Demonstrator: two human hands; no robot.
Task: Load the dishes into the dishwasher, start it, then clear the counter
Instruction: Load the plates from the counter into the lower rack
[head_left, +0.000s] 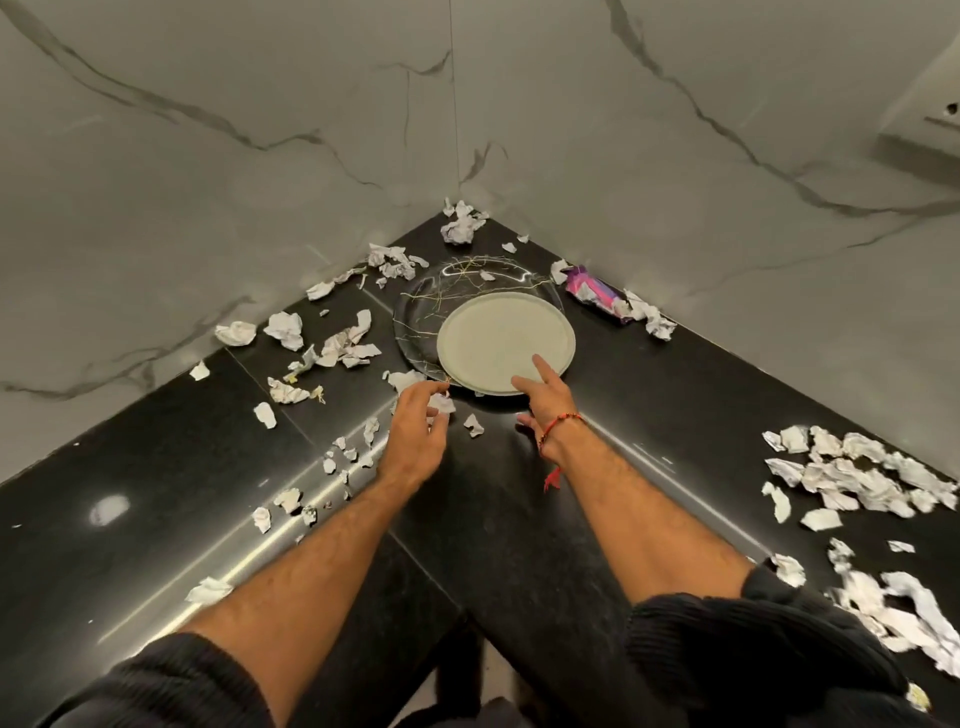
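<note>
Head view: right hand (545, 402) reaches with straight fingers onto the near rim of a round, matte, pale green plate (506, 343), gripping nothing. Left hand (418, 426) curls its fingers around a crumpled white paper scrap (444, 404). Under the green plate lies a larger glossy black plate (447, 291) veined with gold, in the corner of the polished black counter (156, 467), among torn paper bits.

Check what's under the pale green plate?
The pale green plate lies on a dark glass plate streaked with thin lines. Whatever lies between them is covered.
</note>
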